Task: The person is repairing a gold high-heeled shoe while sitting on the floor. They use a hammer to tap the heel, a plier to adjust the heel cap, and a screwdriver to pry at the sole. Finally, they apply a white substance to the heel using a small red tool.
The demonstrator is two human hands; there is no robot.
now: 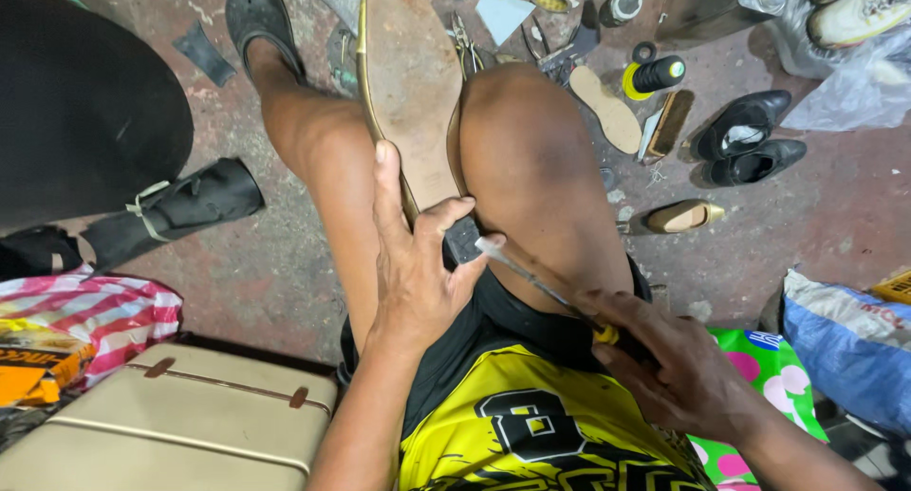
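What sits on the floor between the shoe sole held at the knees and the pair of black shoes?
In the head view, a loose tan insole and a brush lie between the sole and the black shoes.

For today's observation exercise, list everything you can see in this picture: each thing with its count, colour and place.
sole: 1, brown, upright between the knees
awl: 1, metal shaft, yellow handle, tip at the sole
black shoes: 2, black, floor at right
tan shoe: 1, beige, floor below the black shoes
insole: 1, tan, floor upper right
thread spool: 1, black, beside the insole
brush: 1, brown, beside the insole
case: 1, cream, lower left
clog: 1, black, on the foot
left hand: 1, gripping the sole
right hand: 1, holding the awl
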